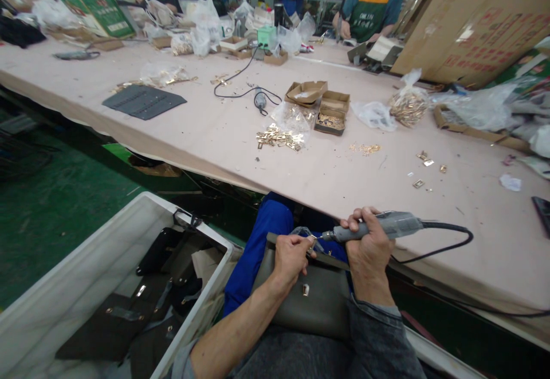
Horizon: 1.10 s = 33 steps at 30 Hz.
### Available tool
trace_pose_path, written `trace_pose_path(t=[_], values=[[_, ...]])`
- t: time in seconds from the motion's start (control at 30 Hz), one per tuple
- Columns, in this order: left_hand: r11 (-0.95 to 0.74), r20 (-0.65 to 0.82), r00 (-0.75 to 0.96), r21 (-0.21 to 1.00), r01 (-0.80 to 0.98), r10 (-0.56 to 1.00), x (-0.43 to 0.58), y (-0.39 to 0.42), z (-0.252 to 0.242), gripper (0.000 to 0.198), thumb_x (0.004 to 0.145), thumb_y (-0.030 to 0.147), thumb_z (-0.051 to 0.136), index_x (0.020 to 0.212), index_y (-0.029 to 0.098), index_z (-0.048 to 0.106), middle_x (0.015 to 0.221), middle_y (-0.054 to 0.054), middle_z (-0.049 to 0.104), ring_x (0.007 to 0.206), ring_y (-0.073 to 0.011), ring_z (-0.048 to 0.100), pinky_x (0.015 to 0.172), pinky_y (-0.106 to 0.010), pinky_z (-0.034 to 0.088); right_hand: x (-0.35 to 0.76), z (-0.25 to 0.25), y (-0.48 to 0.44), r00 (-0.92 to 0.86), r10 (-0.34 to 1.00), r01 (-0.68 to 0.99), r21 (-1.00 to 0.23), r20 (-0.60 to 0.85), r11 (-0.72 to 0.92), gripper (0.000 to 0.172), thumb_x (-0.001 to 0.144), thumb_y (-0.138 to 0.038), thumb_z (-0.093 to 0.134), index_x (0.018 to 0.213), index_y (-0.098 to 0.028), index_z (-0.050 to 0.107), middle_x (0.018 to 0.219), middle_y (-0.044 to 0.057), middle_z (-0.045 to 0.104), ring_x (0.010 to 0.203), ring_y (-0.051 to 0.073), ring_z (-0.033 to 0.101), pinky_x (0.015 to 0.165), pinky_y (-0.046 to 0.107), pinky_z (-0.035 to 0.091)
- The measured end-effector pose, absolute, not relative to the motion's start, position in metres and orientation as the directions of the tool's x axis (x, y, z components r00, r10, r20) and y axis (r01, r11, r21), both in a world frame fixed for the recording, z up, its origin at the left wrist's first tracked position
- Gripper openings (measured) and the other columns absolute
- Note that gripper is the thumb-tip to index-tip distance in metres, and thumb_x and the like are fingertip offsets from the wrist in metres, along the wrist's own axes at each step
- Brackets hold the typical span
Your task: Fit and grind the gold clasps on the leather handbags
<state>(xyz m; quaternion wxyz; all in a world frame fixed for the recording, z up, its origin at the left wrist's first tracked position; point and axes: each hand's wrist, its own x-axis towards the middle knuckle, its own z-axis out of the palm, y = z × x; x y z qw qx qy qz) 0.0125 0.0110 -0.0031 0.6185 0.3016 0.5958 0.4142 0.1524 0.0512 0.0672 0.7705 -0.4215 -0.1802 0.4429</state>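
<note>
- The right hand (370, 250) wraps round a smooth, grey cylindrical electric screwdriver (397, 225), its rubbery black cord (451, 225) looping away behind.
- The left hand (289, 257) pinches a small shiny piece (313, 239) at the slim metal bit; its exact shape is too small to tell.
- The olive-grey, smooth leather-like bag (311, 307) lies on the lap, under both hands, with a small glinting metal fitting (305, 290) on its face.
- Left of it, a white, straight-walled plastic bin (210, 231) holds dark, soft-sided bags (107, 324).
- On the pale cloth-covered table (206, 138), flat gold-coloured rectangular frames (281, 138) lie heaped near open brown cardboard boxes (335, 102).
</note>
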Motion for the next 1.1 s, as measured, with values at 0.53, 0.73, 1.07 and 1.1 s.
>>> trace_pose_path(t=[0.53, 0.73, 1.07, 1.1], values=[[0.475, -0.486, -0.041, 0.866, -0.156, 0.873, 0.012, 0.011, -0.005, 0.035, 0.081, 0.04, 0.069, 0.063, 0.01, 0.071, 0.063, -0.01, 0.072, 0.026, -0.007, 0.04, 0.024, -0.019, 0.027, 0.141, 0.075, 0.05, 0.572, 0.82, -0.452, -0.844, -0.027, 0.288, 0.022, 0.077, -0.021, 0.077, 0.086, -0.02, 0.057, 0.069, -0.004, 0.058, 0.048, 0.009, 0.05, 0.052, 0.027, 0.049], [0.476, -0.489, -0.046, 0.864, -0.162, 0.871, 0.013, 0.011, -0.003, 0.035, 0.079, 0.04, 0.071, 0.062, 0.01, 0.07, 0.062, -0.01, 0.072, 0.026, -0.0069, 0.039, 0.024, -0.019, 0.027, 0.141, 0.074, 0.051, 0.576, 0.817, -0.454, -0.84, -0.023, 0.296, 0.022, 0.079, -0.021, 0.076, 0.09, -0.02, 0.057, 0.068, -0.005, 0.058, 0.049, 0.01, 0.05, 0.053, 0.027, 0.049], [0.473, -0.484, -0.048, 0.868, -0.152, 0.874, 0.012, 0.011, -0.004, 0.036, 0.08, 0.041, 0.071, 0.061, 0.01, 0.07, 0.062, -0.01, 0.072, 0.026, -0.0066, 0.039, 0.024, -0.019, 0.026, 0.14, 0.075, 0.051, 0.573, 0.819, -0.431, -0.851, 0.0, 0.301, 0.021, 0.079, -0.02, 0.077, 0.091, -0.019, 0.059, 0.068, -0.004, 0.059, 0.049, 0.01, 0.05, 0.053, 0.028, 0.049], [0.471, -0.482, -0.049, 0.87, -0.149, 0.875, 0.012, 0.011, -0.004, 0.036, 0.08, 0.041, 0.071, 0.061, 0.01, 0.07, 0.062, -0.01, 0.072, 0.026, -0.0067, 0.039, 0.025, -0.019, 0.027, 0.14, 0.075, 0.051, 0.572, 0.821, -0.427, -0.852, 0.004, 0.302, 0.021, 0.08, -0.019, 0.076, 0.091, -0.019, 0.059, 0.068, -0.004, 0.058, 0.049, 0.01, 0.05, 0.053, 0.028, 0.049]])
